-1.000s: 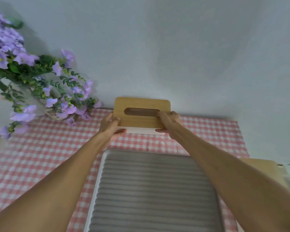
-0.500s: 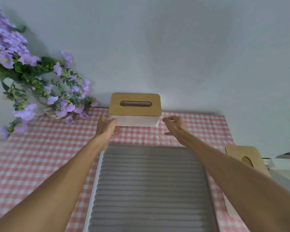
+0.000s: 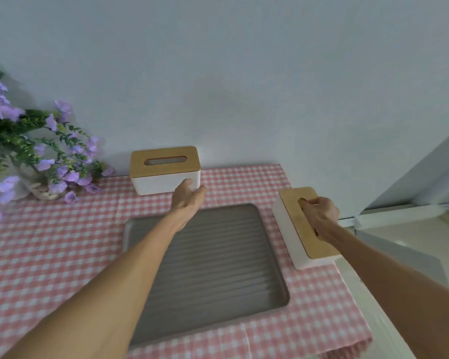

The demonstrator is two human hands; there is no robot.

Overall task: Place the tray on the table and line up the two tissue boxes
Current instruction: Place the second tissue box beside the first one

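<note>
Tray [image 3: 218, 268] lies flat; right hand [image 3: 322, 216] fingers grip edge box [image 3: 296, 242], left hand [image 3: 188, 196] wide.

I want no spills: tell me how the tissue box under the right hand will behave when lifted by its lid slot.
The wooden lid looks separate from the white base, so it may lift off alone. The right hand hooks the slot; the box probably feels light and rigid, unlikely to tip.

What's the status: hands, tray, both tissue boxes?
Left hand open beside the wall-side white tissue box with wooden lid. Right hand gripping second wooden-lidded box at table's right edge. Grey ribbed tray down on the checked cloth. Nothing obstructing.
</note>
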